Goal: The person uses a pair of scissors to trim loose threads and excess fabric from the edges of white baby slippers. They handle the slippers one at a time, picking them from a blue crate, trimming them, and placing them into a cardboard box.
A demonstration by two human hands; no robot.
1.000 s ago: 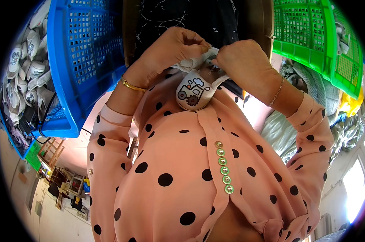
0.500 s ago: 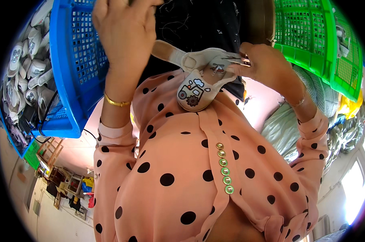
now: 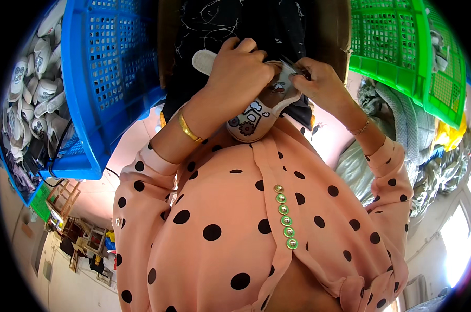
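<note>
A small off-white child's shoe [image 3: 261,125] with a cartoon vehicle and gear print rests toe-down against my lap. My left hand [image 3: 240,73] reaches across it, fingers closed at the edge of its opening; the fingertips are partly hidden. A pale strap of the shoe [image 3: 204,61] sticks out to the left behind this hand. In my right hand [image 3: 321,83], closed at the right side of the opening, are small metal thread snips [image 3: 291,65]. Their points reach over the shoe opening toward my left fingers.
A blue plastic basket [image 3: 89,130] stands on the left, beside a heap of similar shoes [image 3: 35,99]. On the right are a green basket [image 3: 396,73] and piled grey fabric [image 3: 370,156]. Loose threads lie on the dark cloth [image 3: 204,31] over my lap.
My left hand has come down and to the right, from above the strap onto the shoe. My right hand has shifted slightly left, bringing the snips over the opening.
</note>
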